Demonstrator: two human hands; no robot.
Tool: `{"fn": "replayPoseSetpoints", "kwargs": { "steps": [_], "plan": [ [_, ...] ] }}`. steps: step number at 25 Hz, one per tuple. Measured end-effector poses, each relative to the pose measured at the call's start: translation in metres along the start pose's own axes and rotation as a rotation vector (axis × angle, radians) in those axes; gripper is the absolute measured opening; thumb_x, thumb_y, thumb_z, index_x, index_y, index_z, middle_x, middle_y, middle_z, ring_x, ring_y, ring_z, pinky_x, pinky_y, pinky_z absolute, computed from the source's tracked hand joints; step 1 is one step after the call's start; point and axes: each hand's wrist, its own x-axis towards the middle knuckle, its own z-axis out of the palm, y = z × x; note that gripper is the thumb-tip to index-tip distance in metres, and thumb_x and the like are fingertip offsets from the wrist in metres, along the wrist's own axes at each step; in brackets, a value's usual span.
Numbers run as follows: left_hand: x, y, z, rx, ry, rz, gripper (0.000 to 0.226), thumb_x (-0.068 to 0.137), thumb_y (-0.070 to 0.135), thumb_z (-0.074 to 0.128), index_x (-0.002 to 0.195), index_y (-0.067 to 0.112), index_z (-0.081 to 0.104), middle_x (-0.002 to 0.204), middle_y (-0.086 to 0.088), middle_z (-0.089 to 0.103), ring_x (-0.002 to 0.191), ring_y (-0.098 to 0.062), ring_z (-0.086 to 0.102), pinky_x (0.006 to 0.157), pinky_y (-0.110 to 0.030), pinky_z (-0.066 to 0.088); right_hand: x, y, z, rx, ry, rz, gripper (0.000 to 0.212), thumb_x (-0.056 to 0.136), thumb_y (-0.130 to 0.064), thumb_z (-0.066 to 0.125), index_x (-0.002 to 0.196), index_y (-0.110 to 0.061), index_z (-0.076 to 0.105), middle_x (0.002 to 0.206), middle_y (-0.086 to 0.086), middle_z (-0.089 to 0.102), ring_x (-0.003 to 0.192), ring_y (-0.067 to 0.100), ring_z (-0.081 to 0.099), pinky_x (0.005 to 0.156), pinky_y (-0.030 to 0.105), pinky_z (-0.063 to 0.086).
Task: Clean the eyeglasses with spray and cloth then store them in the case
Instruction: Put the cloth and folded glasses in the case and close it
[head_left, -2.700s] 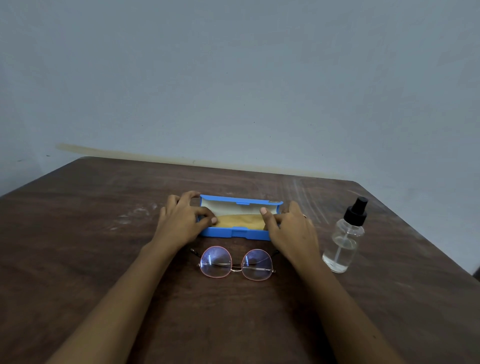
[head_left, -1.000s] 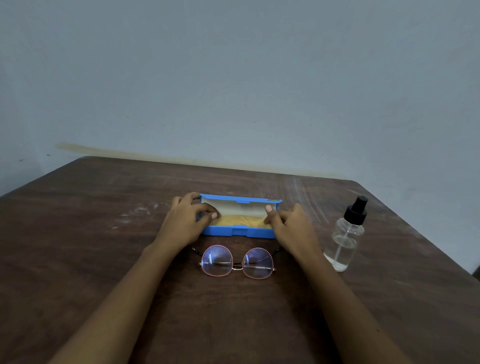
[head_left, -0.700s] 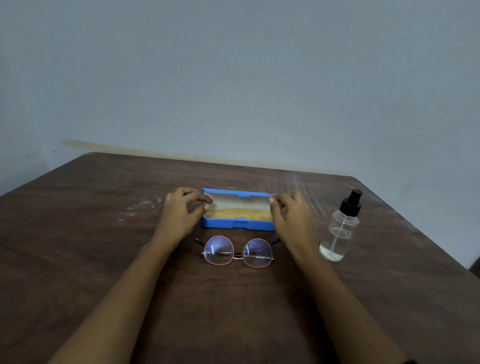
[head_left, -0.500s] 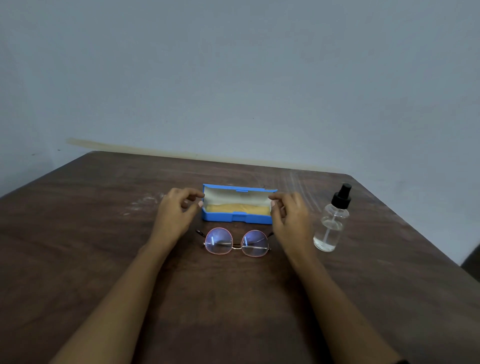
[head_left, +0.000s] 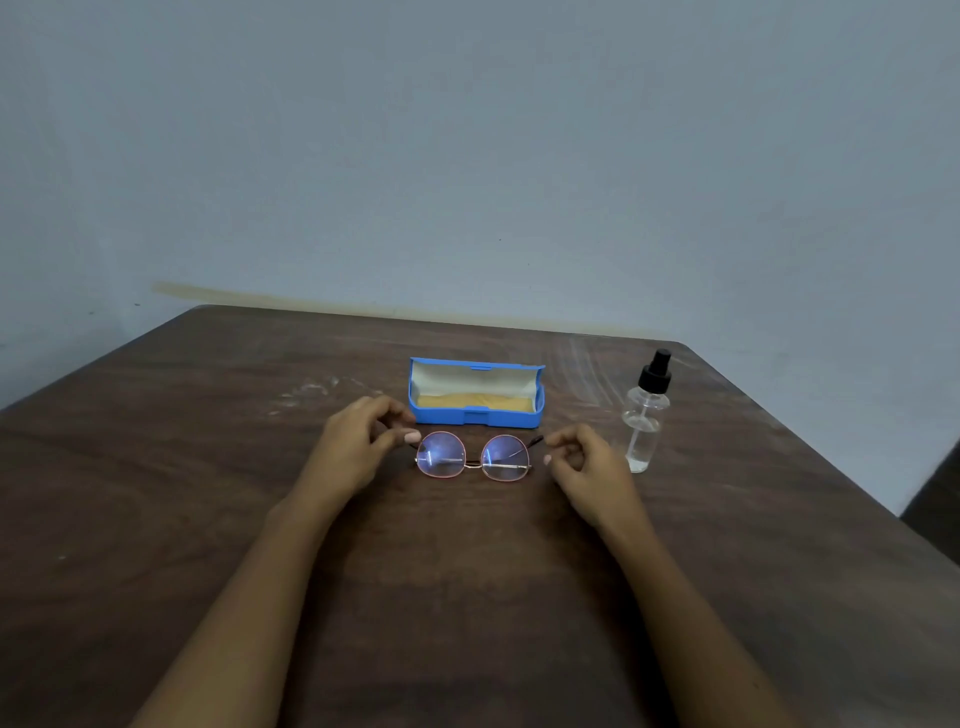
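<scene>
Round pink-rimmed eyeglasses (head_left: 472, 458) lie just before the open blue plastic case (head_left: 475, 417).
The left hand (head_left: 353, 452) and right hand (head_left: 587, 467) flank them, fingers narrowly curled at the temples, likely for an even lift; grip unclear.

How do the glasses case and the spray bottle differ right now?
The glasses case is blue and opaque; the spray bottle is clear with a black top. The glasses case lies flat with its lid open and a yellow cloth inside; the spray bottle stands upright. The glasses case sits behind the eyeglasses; the spray bottle stands to their right. Both rest on the wooden table, untouched.
</scene>
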Motion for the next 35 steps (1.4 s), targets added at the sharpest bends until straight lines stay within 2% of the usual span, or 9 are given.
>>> {"fn": "replayPoseSetpoints", "kwargs": {
  "steps": [4,7,11,14,19,25,29,33,35],
  "plan": [
    [-0.005,-0.001,-0.011,-0.050,-0.052,-0.155,0.026,0.069,0.003,0.074,0.070,0.018,0.053,0.069,0.001,0.059,0.060,-0.009,0.050,0.045,-0.005,0.036,-0.006,0.002,-0.004,-0.114,-0.135,-0.020,0.021,0.080,0.001,0.062,0.099,-0.004,0.067,0.105,0.013,0.061,0.072,0.013,0.052,0.061,0.005,0.037],
    [-0.008,-0.001,-0.012,0.003,-0.164,-0.187,0.021,0.067,0.003,0.076,0.069,0.017,0.061,0.067,0.001,0.061,0.060,-0.008,0.052,0.046,-0.006,0.036,-0.005,0.000,-0.002,-0.134,-0.139,-0.020,0.022,0.079,-0.002,0.066,0.101,-0.008,0.068,0.104,0.013,0.060,0.074,0.012,0.052,0.061,0.004,0.036],
    [-0.011,0.002,-0.009,0.058,-0.207,-0.155,0.021,0.068,0.004,0.074,0.068,0.024,0.066,0.064,0.008,0.064,0.050,0.002,0.053,0.054,-0.010,0.041,-0.003,0.000,0.003,-0.147,-0.114,-0.064,0.020,0.078,-0.002,0.068,0.097,-0.008,0.069,0.101,0.013,0.062,0.067,0.010,0.050,0.060,-0.001,0.034],
    [-0.011,0.002,-0.007,0.121,-0.182,-0.166,0.022,0.070,0.010,0.074,0.067,0.030,0.065,0.066,0.012,0.064,0.058,-0.003,0.053,0.070,-0.029,0.047,-0.001,0.002,0.005,-0.150,-0.104,-0.078,0.016,0.077,-0.003,0.069,0.092,-0.006,0.070,0.092,0.011,0.060,0.061,0.004,0.047,0.058,-0.001,0.035],
    [-0.010,0.004,-0.004,0.181,-0.141,-0.119,0.020,0.072,0.015,0.073,0.066,0.032,0.064,0.074,0.007,0.065,0.070,-0.011,0.058,0.075,-0.036,0.051,-0.002,0.001,0.006,-0.085,-0.039,-0.125,0.008,0.078,-0.003,0.067,0.086,-0.004,0.069,0.081,0.000,0.058,0.062,0.003,0.047,0.060,0.000,0.035],
    [-0.010,0.007,-0.003,0.227,-0.084,-0.040,0.028,0.073,0.020,0.072,0.061,0.041,0.058,0.075,0.015,0.061,0.072,-0.006,0.054,0.064,-0.029,0.043,-0.006,-0.008,0.010,0.204,0.034,0.000,0.025,0.086,0.002,0.055,0.069,-0.016,0.055,0.062,-0.001,0.057,0.045,-0.007,0.053,0.045,0.005,0.040],
    [-0.007,0.005,-0.003,0.104,0.064,0.019,0.017,0.072,0.012,0.072,0.067,0.027,0.065,0.075,0.008,0.066,0.068,-0.010,0.057,0.067,-0.032,0.046,-0.005,-0.013,0.009,0.348,0.103,0.003,0.029,0.087,0.009,0.050,0.068,-0.014,0.050,0.062,0.002,0.054,0.043,-0.004,0.050,0.045,0.008,0.040],
    [0.000,0.025,-0.008,-0.020,0.220,0.145,0.009,0.077,0.015,0.069,0.074,0.024,0.066,0.076,0.009,0.064,0.067,-0.003,0.051,0.059,-0.010,0.035,-0.006,-0.016,0.008,0.356,0.158,-0.061,0.019,0.085,0.015,0.046,0.076,0.001,0.055,0.066,0.006,0.055,0.050,0.003,0.049,0.048,0.009,0.040],
    [0.006,0.050,-0.005,0.016,0.137,0.262,0.003,0.078,0.022,0.068,0.078,0.024,0.069,0.079,0.011,0.063,0.072,-0.002,0.047,0.064,-0.011,0.034,-0.007,-0.019,0.008,0.333,0.180,-0.100,0.032,0.084,0.016,0.044,0.071,-0.011,0.053,0.065,0.003,0.055,0.051,0.004,0.049,0.049,0.009,0.040]
  ]
}}
